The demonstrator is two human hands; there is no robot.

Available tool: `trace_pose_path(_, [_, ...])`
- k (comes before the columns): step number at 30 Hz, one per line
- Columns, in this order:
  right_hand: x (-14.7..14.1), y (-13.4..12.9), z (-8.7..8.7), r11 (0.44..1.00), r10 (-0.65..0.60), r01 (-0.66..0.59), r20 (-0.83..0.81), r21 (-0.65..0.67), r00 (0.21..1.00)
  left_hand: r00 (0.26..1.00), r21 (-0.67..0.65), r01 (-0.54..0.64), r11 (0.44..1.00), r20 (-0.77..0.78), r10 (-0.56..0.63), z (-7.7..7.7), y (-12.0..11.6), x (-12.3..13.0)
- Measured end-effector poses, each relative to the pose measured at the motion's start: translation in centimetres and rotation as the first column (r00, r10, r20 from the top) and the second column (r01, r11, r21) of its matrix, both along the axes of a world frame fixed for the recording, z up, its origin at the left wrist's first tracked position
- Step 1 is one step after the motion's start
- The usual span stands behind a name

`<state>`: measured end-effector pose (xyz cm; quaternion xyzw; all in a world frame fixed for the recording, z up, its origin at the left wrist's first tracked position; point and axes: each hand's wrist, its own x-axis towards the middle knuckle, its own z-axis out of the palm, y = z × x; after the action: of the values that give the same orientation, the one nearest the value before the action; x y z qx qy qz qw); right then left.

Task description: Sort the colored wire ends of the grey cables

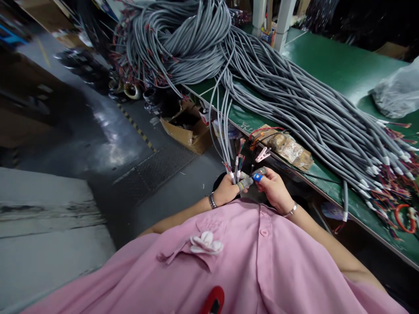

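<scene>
Left hand closed around a few grey cables, the person grips them close to their ends, in front of the pink shirt. Coloured wire ends fan upward just above that grip. Beside it, the right hand bends its thumb and fingers together near the left fingertips; the spot between is too small and covered to tell whether they pinch something or merely touch. A blue cover sits on the right thumb, a grey cover on the left.

Working well here would seem to mean keeping the left grip firm but not crushing, with the ends level and the loose strands clear of the right fingertips, and letting the fingertips alone do the fine work. Slack matters too: a pull on the hanging lengths could drag the ends out of line.

Just beyond the hands are a pink clip and a tape-wrapped block at the edge of the green table. The held cables run up to that edge, near a large coiled heap; a long spread of similar cables lies rightward. Below the edge, an open carton stands on the floor.
</scene>
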<state>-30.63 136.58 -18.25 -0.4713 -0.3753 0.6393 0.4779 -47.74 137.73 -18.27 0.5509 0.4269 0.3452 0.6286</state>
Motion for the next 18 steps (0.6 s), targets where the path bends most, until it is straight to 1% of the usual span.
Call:
trace_pose_path(2, [0.0,-0.1,0.0,1.0,-0.004,0.003,-0.038,-0.03,0.999,0.998,-0.043,-0.059,0.997,0.015,0.059,0.1,-0.1,0.1])
trace_pose_path(6, [-0.2,-0.3,0.1,0.998,-0.035,0.032,-0.065,-0.049,0.997,0.994,-0.093,-0.099,0.991,0.028,0.102,0.0,0.0,0.2])
trace_pose_path(9, [-0.5,-0.2,-0.1,0.998,-0.062,0.061,-0.04,-0.027,0.997,0.996,-0.138,-0.075,0.988,0.041,0.081,0.0,0.2,0.3])
trace_pose_path(13, [-0.4,0.2,-0.4,0.999,-0.045,0.045,0.029,0.009,0.999,0.999,-0.202,0.021,0.979,0.033,-0.014,0.3,0.7,0.6])
trace_pose_path(15, [-0.3,0.3,-0.4,0.999,-0.033,0.032,0.057,0.025,0.998,0.999,-0.223,0.024,0.974,0.03,-0.017,0.5,0.9,0.7])
trace_pose_path(18, [-0.2,0.4,0.0,0.999,-0.042,0.041,0.057,0.024,0.998,0.999,-0.219,-0.01,0.976,0.041,0.019,0.6,0.9,0.9])
